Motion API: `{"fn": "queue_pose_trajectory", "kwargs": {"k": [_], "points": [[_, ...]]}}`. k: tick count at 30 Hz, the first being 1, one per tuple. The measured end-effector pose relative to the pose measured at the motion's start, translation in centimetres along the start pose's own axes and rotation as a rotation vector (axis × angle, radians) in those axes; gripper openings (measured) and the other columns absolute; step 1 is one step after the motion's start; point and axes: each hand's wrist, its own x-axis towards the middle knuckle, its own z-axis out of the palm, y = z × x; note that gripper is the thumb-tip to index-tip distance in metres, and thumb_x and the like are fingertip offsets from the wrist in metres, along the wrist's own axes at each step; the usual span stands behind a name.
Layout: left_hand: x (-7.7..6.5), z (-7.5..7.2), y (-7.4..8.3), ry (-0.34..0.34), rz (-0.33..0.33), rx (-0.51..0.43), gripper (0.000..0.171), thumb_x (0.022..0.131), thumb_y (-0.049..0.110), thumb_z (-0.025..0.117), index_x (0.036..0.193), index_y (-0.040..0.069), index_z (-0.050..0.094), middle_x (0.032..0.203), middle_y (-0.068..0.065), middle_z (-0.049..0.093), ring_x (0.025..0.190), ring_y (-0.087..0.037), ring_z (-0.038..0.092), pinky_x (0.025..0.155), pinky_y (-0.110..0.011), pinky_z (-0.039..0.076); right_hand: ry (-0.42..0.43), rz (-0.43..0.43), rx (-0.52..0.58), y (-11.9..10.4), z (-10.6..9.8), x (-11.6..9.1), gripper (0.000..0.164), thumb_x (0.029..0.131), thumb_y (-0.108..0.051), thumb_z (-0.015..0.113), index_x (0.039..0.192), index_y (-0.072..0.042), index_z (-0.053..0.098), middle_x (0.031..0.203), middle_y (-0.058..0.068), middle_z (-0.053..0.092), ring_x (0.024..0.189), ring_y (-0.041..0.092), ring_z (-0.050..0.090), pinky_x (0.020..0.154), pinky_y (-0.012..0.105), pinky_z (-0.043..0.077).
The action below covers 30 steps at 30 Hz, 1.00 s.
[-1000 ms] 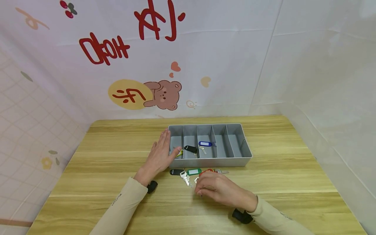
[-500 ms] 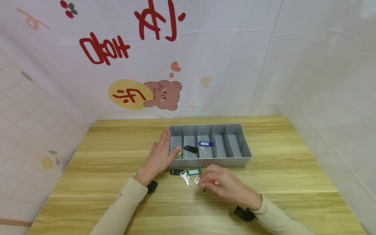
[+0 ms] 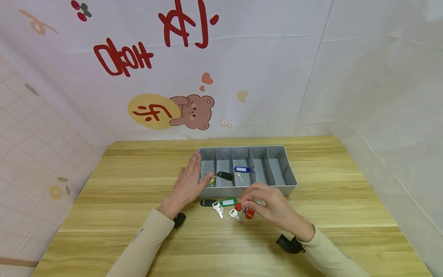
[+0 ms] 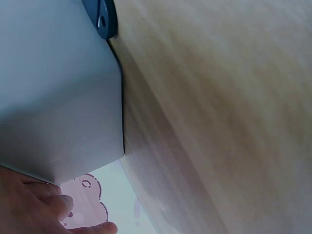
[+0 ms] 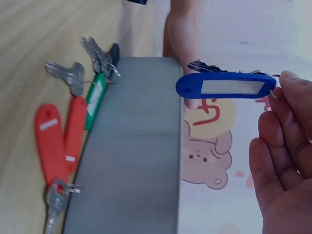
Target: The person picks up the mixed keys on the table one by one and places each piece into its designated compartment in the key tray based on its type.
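My right hand (image 3: pixel 273 204) pinches the ring of a blue key tag (image 5: pixel 234 87), holding it up over the table in front of the tray. A key (image 5: pixel 209 66) hangs from the same ring. Flat against the left end of the grey divided tray (image 3: pixel 252 191) lies my left hand (image 3: pixel 188 182), its thumb over the front-left corner. Inside the tray are a yellow-green tag (image 3: pixel 211 181), a black tag (image 3: pixel 225 176) and another blue tag (image 3: pixel 242 169), one in each of the three left compartments.
In front of the tray lie another black tag (image 3: pixel 208 202), a green tag (image 3: pixel 228 202) and two red tags (image 5: pixel 48 141), with keys (image 3: pixel 219 209). A patterned white sheet (image 3: pixel 263 69) stands behind the wooden table (image 3: pixel 145 161).
My right hand has risen off the table and moved forward and right toward the tray, lifting the blue tag with its key. The red tags show more. My left hand stays still.
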Motion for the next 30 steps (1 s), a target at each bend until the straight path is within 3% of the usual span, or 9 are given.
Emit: {"fn": "queue_pose_trajectory", "kwargs": {"k": [13,16,21,23,30], "points": [[-0.1,-0.1,0.0,0.001,0.002,0.0,0.09,0.106,0.058,0.043,0.163,-0.004,0.013,0.173,-0.017,0.006,0.159,-0.032,0.009,0.119,-0.068,0.02,0.092,-0.006,-0.004,0.0,-1.3,1.2,0.029,0.082,0.009,0.081,0.101,-0.014,0.077,0.099,0.001,0.073,0.093,0.016,0.067,0.075,0.021,0.054],[-0.1,-0.1,0.0,-0.007,-0.002,-0.002,0.09,0.106,0.058,0.043,0.164,-0.003,0.012,0.173,-0.015,0.003,0.159,-0.031,0.008,0.119,-0.068,0.019,0.102,0.018,0.004,0.1,-1.6,1.4,0.019,0.087,0.001,0.08,0.099,-0.013,0.078,0.099,0.0,0.074,0.096,0.015,0.068,0.081,0.022,0.055],[0.0,-0.1,0.0,-0.007,-0.001,-0.002,0.09,0.106,0.058,0.042,0.164,-0.003,0.011,0.173,-0.015,0.003,0.159,-0.031,0.008,0.119,-0.068,0.019,0.126,0.039,-0.016,0.3,-1.9,2.0,0.02,0.084,0.005,0.082,0.095,-0.011,0.078,0.099,-0.001,0.074,0.098,0.017,0.069,0.088,0.02,0.054],[0.0,-0.1,0.0,-0.004,0.001,-0.001,0.09,0.106,0.058,0.043,0.164,-0.004,0.012,0.173,-0.016,0.004,0.159,-0.031,0.008,0.119,-0.068,0.02,0.137,0.032,-0.033,0.4,-1.9,2.3,0.028,0.08,0.012,0.082,0.095,-0.011,0.077,0.099,-0.001,0.074,0.096,0.016,0.069,0.086,0.019,0.053],[-0.1,-0.1,0.0,-0.005,-0.003,-0.001,0.091,0.105,0.059,0.043,0.164,-0.003,0.012,0.173,-0.017,0.006,0.159,-0.031,0.008,0.119,-0.068,0.02,0.168,0.065,-0.064,0.9,-2.0,3.1,0.025,0.083,0.006,0.082,0.098,-0.014,0.078,0.1,-0.002,0.073,0.087,0.013,0.064,0.066,0.021,0.046]]}}
